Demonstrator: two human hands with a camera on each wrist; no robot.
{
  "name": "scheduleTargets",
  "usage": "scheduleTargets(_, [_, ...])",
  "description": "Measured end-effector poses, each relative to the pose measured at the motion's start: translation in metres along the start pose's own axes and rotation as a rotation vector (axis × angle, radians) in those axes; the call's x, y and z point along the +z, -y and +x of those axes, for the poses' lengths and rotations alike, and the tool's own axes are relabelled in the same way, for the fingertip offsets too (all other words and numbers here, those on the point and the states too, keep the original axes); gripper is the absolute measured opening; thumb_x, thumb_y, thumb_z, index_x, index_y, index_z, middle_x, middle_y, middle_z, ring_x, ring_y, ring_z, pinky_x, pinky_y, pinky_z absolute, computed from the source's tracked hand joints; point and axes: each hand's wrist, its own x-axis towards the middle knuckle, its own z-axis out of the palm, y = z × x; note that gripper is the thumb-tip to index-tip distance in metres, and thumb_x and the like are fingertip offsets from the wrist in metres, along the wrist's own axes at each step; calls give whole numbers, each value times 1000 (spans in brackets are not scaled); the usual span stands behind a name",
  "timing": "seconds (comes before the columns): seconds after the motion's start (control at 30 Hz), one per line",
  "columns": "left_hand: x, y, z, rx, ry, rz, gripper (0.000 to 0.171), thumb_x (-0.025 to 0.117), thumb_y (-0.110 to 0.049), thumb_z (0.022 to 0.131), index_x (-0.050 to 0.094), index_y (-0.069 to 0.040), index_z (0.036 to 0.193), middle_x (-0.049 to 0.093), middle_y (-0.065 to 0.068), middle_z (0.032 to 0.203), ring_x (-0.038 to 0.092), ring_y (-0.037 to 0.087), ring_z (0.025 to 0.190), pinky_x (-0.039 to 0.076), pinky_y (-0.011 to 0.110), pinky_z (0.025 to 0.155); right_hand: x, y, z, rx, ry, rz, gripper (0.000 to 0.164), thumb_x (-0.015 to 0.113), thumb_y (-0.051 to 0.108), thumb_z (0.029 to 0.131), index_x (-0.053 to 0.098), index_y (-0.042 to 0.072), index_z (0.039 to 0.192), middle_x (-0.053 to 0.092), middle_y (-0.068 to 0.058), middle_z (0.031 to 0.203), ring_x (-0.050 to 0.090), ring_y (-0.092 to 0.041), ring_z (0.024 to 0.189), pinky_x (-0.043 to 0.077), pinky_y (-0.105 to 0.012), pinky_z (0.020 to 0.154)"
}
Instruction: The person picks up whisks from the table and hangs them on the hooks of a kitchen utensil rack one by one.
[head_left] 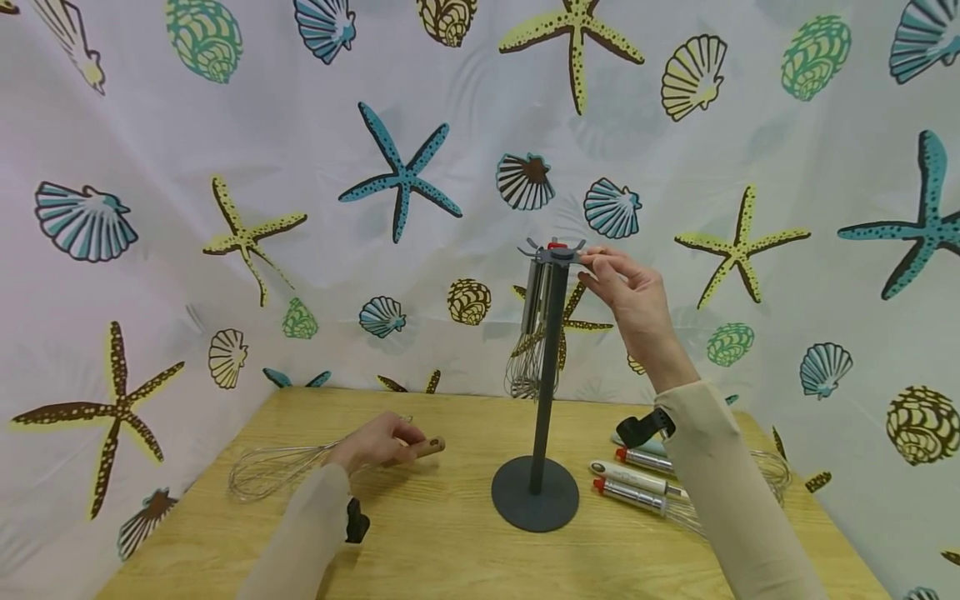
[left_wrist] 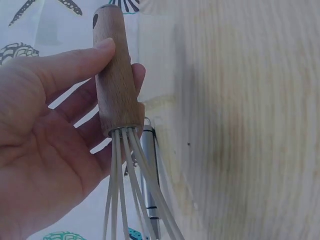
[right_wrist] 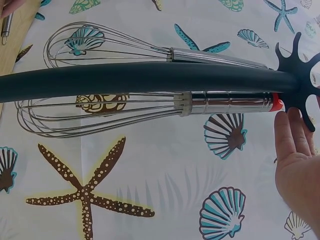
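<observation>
My left hand [head_left: 378, 442] holds a whisk by its wooden handle [left_wrist: 116, 75], thumb on one side and fingers behind. The handle is tilted up over the left of the table, and its wires [left_wrist: 125, 185] point back to the left. At the top of a dark whisk stand [head_left: 551, 358], my right hand [head_left: 630, 296] pinches the hooked crown [right_wrist: 295, 82] between thumb and fingers. Two whisks hang from the hooks: one with a plain silver handle [right_wrist: 215, 56], the other with a silver handle and red end [right_wrist: 230, 102].
Right of the stand's round base [head_left: 517, 504] lie several whisks, including one with a cream handle [head_left: 630, 477] and a red-tipped silver one [head_left: 630, 493], partly under my right forearm. Another steel-handled whisk [left_wrist: 150, 170] lies behind my left hand. A patterned curtain [head_left: 450, 100] surrounds the wooden table [head_left: 450, 550].
</observation>
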Motion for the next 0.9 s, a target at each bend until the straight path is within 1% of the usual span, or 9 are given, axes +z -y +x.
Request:
scheduleTargets(0.13, [0,-8,1,73,11,18,26,66,-3,90,74,-10,113,70,6,113,61,21,98,51,41,84,-1,-1,1,2,-4,-3,16,60,16,98,76,17,100,52,-8,128,48,-21,129,47,-30,103])
scheduleTargets(0.2, [0,-12,2,98,15,16,26,64,-4,91,72,-8,116,70,8,114,61,22,97,51,40,82,-1,-1,1,-1,-4,-4,16,60,16,97,76,16,101,52,-8,127,49,-21,129,47,-29,102])
scheduleTargets(0.3, [0,-19,2,129,15,20,26,62,-5,94,71,-8,118,69,9,114,59,22,93,49,37,78,0,-1,1,-6,-9,-2,16,60,16,97,76,16,100,52,-10,128,50,-20,127,47,-30,102])
scheduleTargets(0.37, [1,-24,2,132,9,4,29,61,-5,94,69,-7,121,68,10,112,56,22,88,45,35,74,1,-1,0,-8,-11,0,16,60,16,98,76,18,99,52,-10,129,51,-20,127,48,-30,102])
scheduleTargets(0.43, [1,-28,2,148,1,-6,29,59,-6,95,68,-9,123,67,10,113,56,22,89,45,34,74,1,-1,0,-11,-12,5,16,60,16,97,76,18,98,52,-11,129,51,-19,126,48,-30,102])
scheduleTargets(0.5, [1,-31,3,159,-10,-37,31,58,-6,97,66,-8,127,66,12,115,56,24,90,44,33,73,1,0,0,-10,-9,8,16,60,16,97,76,18,99,52,-9,128,51,-19,125,48,-30,101])
scheduleTargets(0.57, [2,-34,3,159,-33,-58,33,57,-7,98,64,-9,130,64,13,119,59,25,94,46,33,75,1,0,1,-8,-6,14,16,60,16,97,77,16,99,52,-8,127,51,-19,125,49,-29,100])
scheduleTargets(0.73, [4,-41,2,172,-92,-100,35,58,-9,98,61,-8,133,62,15,124,60,25,94,47,31,73,2,-1,2,1,-11,14,16,60,16,97,76,16,100,53,-6,125,52,-19,124,49,-27,99])
scheduleTargets(0.9, [7,-49,3,198,-129,-135,38,58,-8,99,58,-6,136,64,17,122,62,28,97,47,30,73,1,-1,2,-7,-12,10,16,60,16,97,76,18,99,54,-5,123,53,-18,123,49,-27,98])
